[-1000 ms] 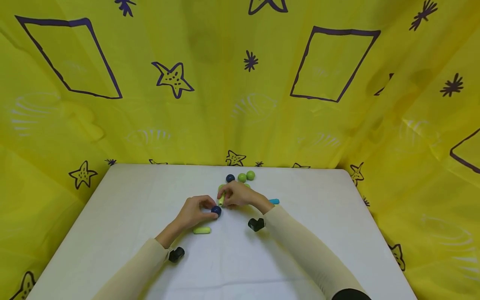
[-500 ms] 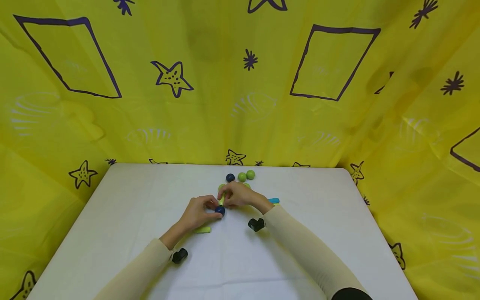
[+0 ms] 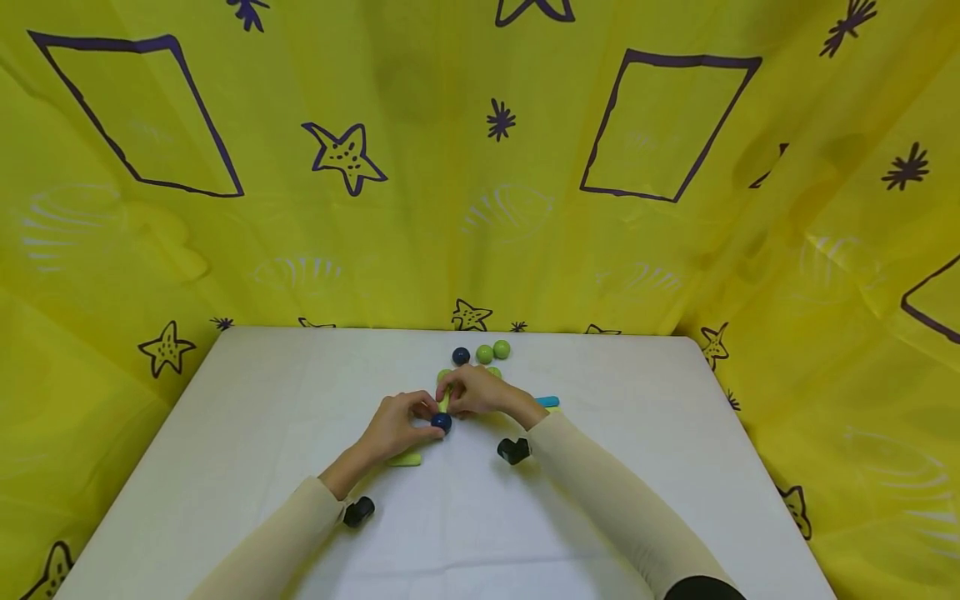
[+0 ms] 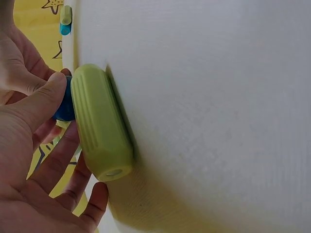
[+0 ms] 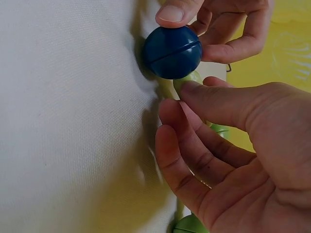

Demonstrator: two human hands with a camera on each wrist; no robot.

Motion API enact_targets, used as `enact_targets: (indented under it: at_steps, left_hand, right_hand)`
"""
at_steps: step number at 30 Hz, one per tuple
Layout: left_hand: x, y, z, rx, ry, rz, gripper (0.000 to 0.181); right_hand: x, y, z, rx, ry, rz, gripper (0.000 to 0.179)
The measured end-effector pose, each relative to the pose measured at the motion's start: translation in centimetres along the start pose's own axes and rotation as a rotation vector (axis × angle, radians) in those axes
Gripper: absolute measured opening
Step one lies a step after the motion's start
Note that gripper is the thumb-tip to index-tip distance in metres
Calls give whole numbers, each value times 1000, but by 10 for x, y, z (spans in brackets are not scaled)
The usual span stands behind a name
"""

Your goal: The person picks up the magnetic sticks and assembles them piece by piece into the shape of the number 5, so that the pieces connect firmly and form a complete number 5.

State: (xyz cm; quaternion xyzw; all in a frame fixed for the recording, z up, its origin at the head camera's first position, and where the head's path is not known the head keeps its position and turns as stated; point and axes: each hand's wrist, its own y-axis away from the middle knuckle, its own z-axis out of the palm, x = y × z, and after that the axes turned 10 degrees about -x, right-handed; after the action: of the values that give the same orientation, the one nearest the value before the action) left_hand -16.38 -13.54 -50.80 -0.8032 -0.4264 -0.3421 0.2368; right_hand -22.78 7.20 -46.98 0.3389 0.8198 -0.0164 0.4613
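My left hand [image 3: 392, 427] pinches a dark blue ball [image 3: 441, 423] between thumb and fingers near the middle of the table. A light green ridged rod [image 3: 444, 404] is pinched by my right hand [image 3: 476, 390], its near end right at the blue ball. In the right wrist view the ball [image 5: 172, 52] shows a groove round it, and most of the held rod hides behind my thumb. Another light green rod [image 4: 102, 124] lies on the table beneath my left hand, large in the left wrist view.
Beyond my right hand sit another dark blue ball [image 3: 461, 356] and several green balls [image 3: 484, 354], some partly hidden by that hand. A blue rod [image 3: 548, 402] lies beside a green one, behind my right wrist. Yellow patterned cloth [image 3: 420, 250] walls the white table [image 3: 300, 383].
My left hand has moved slightly right with the blue ball, bringing it to the end of the green rod. The right hand has stayed almost still.
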Motion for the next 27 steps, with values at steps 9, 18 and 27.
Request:
enact_targets:
  at_steps: [9, 18, 27]
  left_hand:
    - [0, 0, -1, -24, -25, -11, 26]
    - [3, -1, -2, -39, -26, -51, 25]
    - [2, -1, -3, -44, -24, -69, 26]
  right_hand:
    - [-4, 8, -7, -65, 81, -12, 24]
    - [-13, 36, -30, -57, 95, -62, 33]
    - [-3, 63, -47, -1, 148, -41, 30]
